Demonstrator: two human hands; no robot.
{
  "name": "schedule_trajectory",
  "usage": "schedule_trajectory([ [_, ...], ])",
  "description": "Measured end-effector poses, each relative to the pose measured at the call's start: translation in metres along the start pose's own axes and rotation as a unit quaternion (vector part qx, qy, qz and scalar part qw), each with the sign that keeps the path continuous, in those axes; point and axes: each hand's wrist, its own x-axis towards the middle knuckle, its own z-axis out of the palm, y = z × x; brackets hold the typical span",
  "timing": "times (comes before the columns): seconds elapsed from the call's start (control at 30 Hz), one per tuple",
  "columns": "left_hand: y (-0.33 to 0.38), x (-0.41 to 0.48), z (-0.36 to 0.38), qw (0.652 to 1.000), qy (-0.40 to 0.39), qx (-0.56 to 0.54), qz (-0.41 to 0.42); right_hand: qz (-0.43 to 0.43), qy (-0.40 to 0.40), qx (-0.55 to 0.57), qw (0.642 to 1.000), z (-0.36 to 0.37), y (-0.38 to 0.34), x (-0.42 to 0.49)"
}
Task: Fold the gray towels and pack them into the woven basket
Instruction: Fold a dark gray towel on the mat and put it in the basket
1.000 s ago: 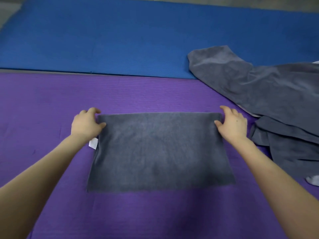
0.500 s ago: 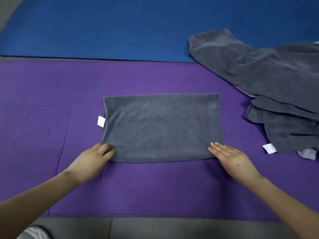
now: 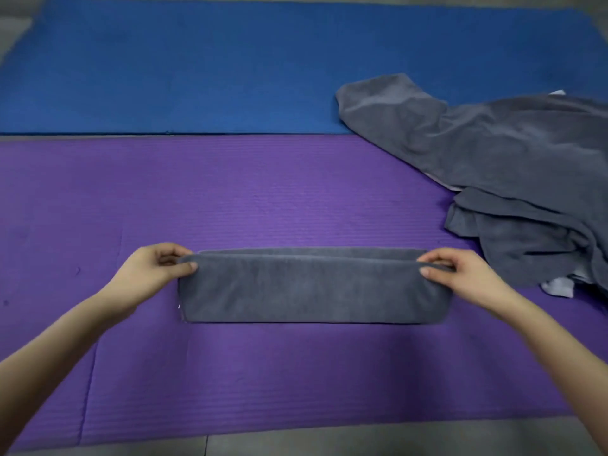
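A gray towel [image 3: 312, 289] lies on the purple mat [image 3: 230, 199] as a long narrow strip, its near half doubled over toward its far edge. My left hand [image 3: 154, 271] pinches the left end of the upper layer. My right hand [image 3: 460, 274] pinches the right end the same way. A heap of loose gray towels [image 3: 500, 166] lies at the right, across both mats. No woven basket is in view.
A blue mat [image 3: 197, 67] lies beyond the purple one. Gray floor [image 3: 362, 439] shows along the near edge and at the far left corner. A white label or cloth scrap [image 3: 557, 286] pokes out under the heap's near side.
Both hands went from the towel's far corners to its near edge, took hold of the near corners and brought them up and over toward the far edge, halving the towel's depth.
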Motion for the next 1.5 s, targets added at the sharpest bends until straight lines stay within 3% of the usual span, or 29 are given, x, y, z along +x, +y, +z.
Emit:
schedule_trajectory([
  [0.1,-0.006,0.026,0.014,0.997,0.07,0.019,-0.02,0.012,0.048,-0.111,0.993,0.011,0.005,0.035],
  [0.23,-0.018,0.047,0.03,0.976,0.15,0.154,-0.032,0.034,0.1,-0.289,0.951,0.025,0.012,0.055],
  [0.37,-0.02,0.045,0.046,0.943,0.183,0.272,-0.063,0.041,0.152,-0.347,0.924,0.04,0.019,0.056],
  [0.5,-0.015,0.018,0.055,0.926,0.264,0.256,-0.093,-0.086,0.276,-0.386,0.876,0.038,0.015,0.032],
  [0.57,-0.021,-0.003,0.059,0.926,0.242,0.26,-0.126,-0.204,0.253,-0.375,0.868,0.04,0.015,0.008],
  [0.63,-0.033,-0.015,0.061,0.946,0.172,0.188,-0.202,-0.285,0.173,-0.397,0.855,0.045,0.031,-0.016],
  [0.7,-0.038,-0.018,0.06,0.959,0.111,-0.026,-0.258,-0.286,0.097,-0.448,0.842,0.048,0.052,-0.03],
  [0.73,-0.041,-0.015,0.06,0.951,0.105,-0.122,-0.265,-0.276,0.085,-0.463,0.838,0.049,0.061,-0.033],
  [0.8,-0.041,-0.004,0.061,0.94,0.146,-0.18,-0.249,-0.271,0.11,-0.469,0.834,0.055,0.065,-0.033],
  [0.93,-0.011,0.039,0.057,0.932,0.269,-0.199,-0.137,-0.265,0.178,-0.45,0.834,0.078,0.036,-0.041],
  [1.03,0.017,0.076,0.049,0.943,0.211,-0.256,-0.026,-0.238,0.15,-0.36,0.889,0.119,-0.001,-0.061],
  [1.1,0.026,0.083,0.053,0.968,0.188,-0.166,0.009,-0.204,0.118,-0.295,0.926,0.154,-0.028,-0.07],
  [1.13,0.024,0.078,0.057,0.98,0.189,-0.029,0.058,-0.19,0.099,-0.277,0.937,0.171,-0.04,-0.074],
  [1.17,0.018,0.069,0.062,0.966,0.181,0.116,0.143,-0.182,0.079,-0.266,0.943,0.185,-0.051,-0.077],
  [1.23,0.001,0.038,0.073,0.884,0.112,0.311,0.331,-0.184,0.04,-0.263,0.946,0.198,-0.065,-0.079],
  [1.33,-0.025,-0.018,0.087,0.785,-0.022,0.395,0.477,-0.21,0.01,-0.203,0.956,0.185,-0.063,-0.077],
  [1.43,-0.046,-0.06,0.108,0.702,-0.05,0.422,0.571,-0.253,-0.014,-0.183,0.95,0.154,-0.043,-0.071],
  [1.5,-0.051,-0.073,0.125,0.669,-0.052,0.435,0.601,-0.275,-0.048,-0.196,0.94,0.135,-0.03,-0.069],
])
